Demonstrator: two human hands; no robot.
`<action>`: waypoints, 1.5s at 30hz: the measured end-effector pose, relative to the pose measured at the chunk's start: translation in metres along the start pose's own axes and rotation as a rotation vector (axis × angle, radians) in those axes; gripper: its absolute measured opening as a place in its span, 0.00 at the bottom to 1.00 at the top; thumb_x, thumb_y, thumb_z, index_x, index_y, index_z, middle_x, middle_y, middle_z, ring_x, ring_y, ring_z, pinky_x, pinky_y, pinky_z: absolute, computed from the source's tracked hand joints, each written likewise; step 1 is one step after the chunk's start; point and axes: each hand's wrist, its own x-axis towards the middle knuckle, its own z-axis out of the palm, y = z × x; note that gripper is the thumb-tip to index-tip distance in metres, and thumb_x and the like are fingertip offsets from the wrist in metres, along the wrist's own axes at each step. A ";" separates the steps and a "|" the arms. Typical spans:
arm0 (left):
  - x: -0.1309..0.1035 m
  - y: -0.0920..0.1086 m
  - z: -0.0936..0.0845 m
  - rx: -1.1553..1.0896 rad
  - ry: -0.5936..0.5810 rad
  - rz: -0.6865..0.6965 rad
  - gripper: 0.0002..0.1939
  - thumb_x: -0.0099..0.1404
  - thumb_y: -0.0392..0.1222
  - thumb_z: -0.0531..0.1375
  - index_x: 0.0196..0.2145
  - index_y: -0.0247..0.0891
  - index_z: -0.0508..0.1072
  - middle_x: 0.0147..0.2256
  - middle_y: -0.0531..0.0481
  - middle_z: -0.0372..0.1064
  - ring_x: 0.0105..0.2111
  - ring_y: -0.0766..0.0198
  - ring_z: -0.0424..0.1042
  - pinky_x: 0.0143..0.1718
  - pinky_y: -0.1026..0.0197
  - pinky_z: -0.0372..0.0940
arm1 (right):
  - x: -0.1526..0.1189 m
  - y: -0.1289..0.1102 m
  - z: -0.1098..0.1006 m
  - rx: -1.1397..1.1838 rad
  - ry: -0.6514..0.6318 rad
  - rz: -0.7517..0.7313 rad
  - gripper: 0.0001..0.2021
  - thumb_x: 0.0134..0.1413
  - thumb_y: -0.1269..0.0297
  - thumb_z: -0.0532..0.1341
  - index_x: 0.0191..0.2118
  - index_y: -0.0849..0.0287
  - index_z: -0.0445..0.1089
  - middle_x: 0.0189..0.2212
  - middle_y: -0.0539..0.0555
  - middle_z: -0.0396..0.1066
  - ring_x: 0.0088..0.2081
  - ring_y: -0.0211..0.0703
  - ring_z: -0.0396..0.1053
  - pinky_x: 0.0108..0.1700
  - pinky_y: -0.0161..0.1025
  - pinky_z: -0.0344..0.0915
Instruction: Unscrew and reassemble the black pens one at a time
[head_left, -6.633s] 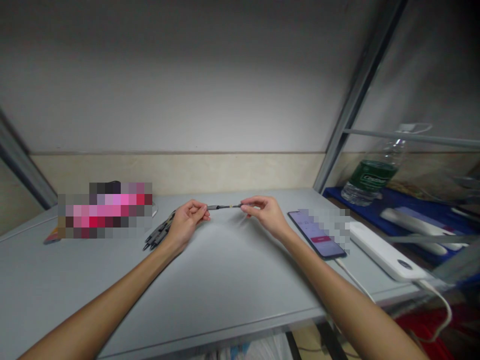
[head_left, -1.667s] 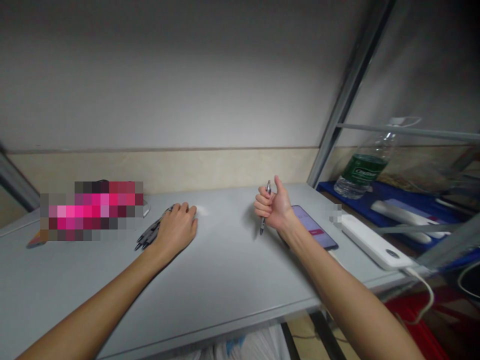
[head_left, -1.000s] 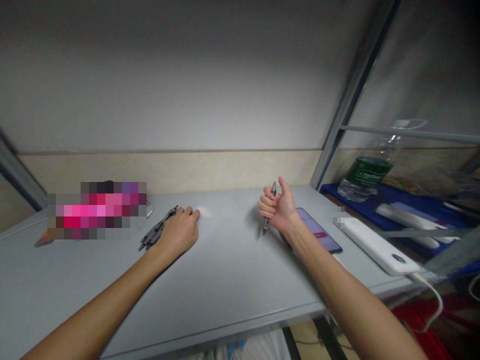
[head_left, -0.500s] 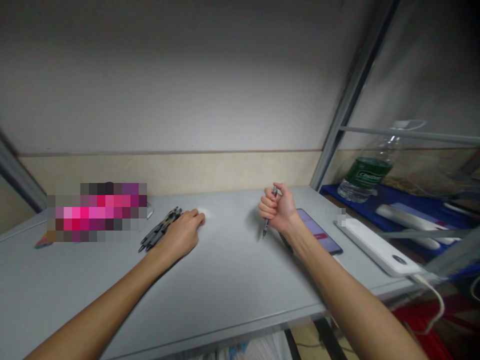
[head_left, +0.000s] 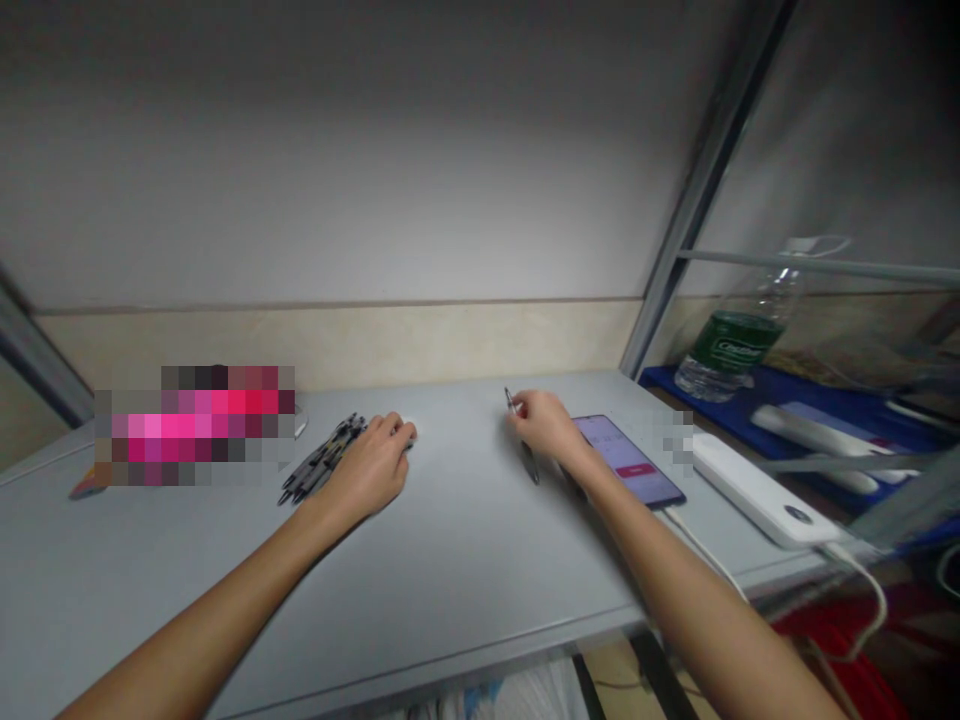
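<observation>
My right hand (head_left: 546, 424) is closed around a pen (head_left: 531, 464), gripping it between thumb and fingers. Its top sticks up past the fingers and its lower end slants down close to the desk; contact with the desk I cannot tell. Palm down, my left hand (head_left: 379, 462) lies on the desk with bent fingers, against a pile of dark pens (head_left: 319, 465). Something small and dark shows at its fingertips, too little of it to name. Partly behind my right wrist is a phone (head_left: 634, 465) with its screen lit.
A white power bank (head_left: 761, 490) with a cable lies at the desk's right edge. Beyond the metal rail (head_left: 817, 267) a water bottle (head_left: 731, 345) stands on a blue surface. A blurred-out pink item (head_left: 199, 420) sits at the left. A wall closes off the back.
My right hand has turned over from palm side to back side and moved slightly lower, the pen now tilting the other way. My left hand has shifted slightly right.
</observation>
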 end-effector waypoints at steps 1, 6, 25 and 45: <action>0.000 -0.001 0.001 0.027 -0.015 -0.023 0.11 0.59 0.31 0.50 0.39 0.37 0.67 0.39 0.43 0.62 0.41 0.56 0.63 0.46 0.53 0.59 | -0.001 0.002 0.000 -0.084 -0.044 0.022 0.12 0.47 0.67 0.59 0.39 0.63 0.73 0.30 0.58 0.73 0.37 0.46 0.70 0.40 0.36 0.61; 0.000 -0.007 0.007 0.064 -0.095 -0.090 0.13 0.59 0.30 0.48 0.39 0.35 0.68 0.35 0.43 0.65 0.38 0.57 0.66 0.44 0.55 0.60 | -0.004 0.004 0.000 -0.288 -0.179 0.118 0.18 0.46 0.70 0.60 0.47 0.63 0.70 0.40 0.64 0.72 0.43 0.50 0.70 0.41 0.36 0.62; 0.000 -0.005 0.002 0.168 -0.134 -0.193 0.12 0.62 0.36 0.48 0.37 0.33 0.69 0.34 0.39 0.70 0.36 0.53 0.69 0.40 0.55 0.60 | -0.003 0.013 -0.022 -0.458 -0.282 0.180 0.23 0.39 0.69 0.64 0.46 0.57 0.71 0.44 0.64 0.71 0.43 0.56 0.70 0.37 0.41 0.64; 0.006 0.030 -0.010 -0.508 -0.015 0.041 0.14 0.69 0.42 0.43 0.37 0.38 0.67 0.32 0.49 0.68 0.34 0.63 0.67 0.37 0.62 0.60 | -0.020 -0.029 0.016 0.389 -0.565 -0.257 0.30 0.60 0.46 0.44 0.31 0.66 0.74 0.22 0.55 0.70 0.24 0.37 0.64 0.29 0.34 0.59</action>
